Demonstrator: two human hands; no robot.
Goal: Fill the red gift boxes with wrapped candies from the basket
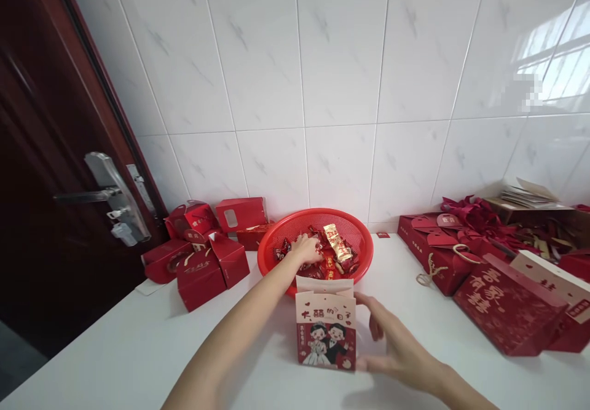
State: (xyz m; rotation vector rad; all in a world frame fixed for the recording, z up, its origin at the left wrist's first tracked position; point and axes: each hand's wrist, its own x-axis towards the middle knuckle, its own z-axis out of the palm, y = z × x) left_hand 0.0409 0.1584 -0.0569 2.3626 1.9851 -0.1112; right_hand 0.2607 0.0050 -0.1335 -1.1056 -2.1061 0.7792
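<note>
My left hand (304, 250) reaches down into a red plastic basket (271, 228) of wrapped candies (329, 265). Its fingers are curled together among the wrappers, and their tips are hidden. A large gold-wrapped piece (338, 242) lies just right of them. In front of the basket stands a red and cream candy box (326, 336), upright, printed with a cartoon couple, its top flaps raised and apart. My right hand (391, 342) grips this box at its right side, thumb at the lower edge and fingers near the upper back corner. The box's inside is hidden from me.
Several red gift boxes (207, 275) sit at the left near a dark door (69, 121). More boxes (507, 305) and a carton (520, 210) with ribbons stand at the right. A tiled wall (341, 78) closes off the white table's (258, 348) back.
</note>
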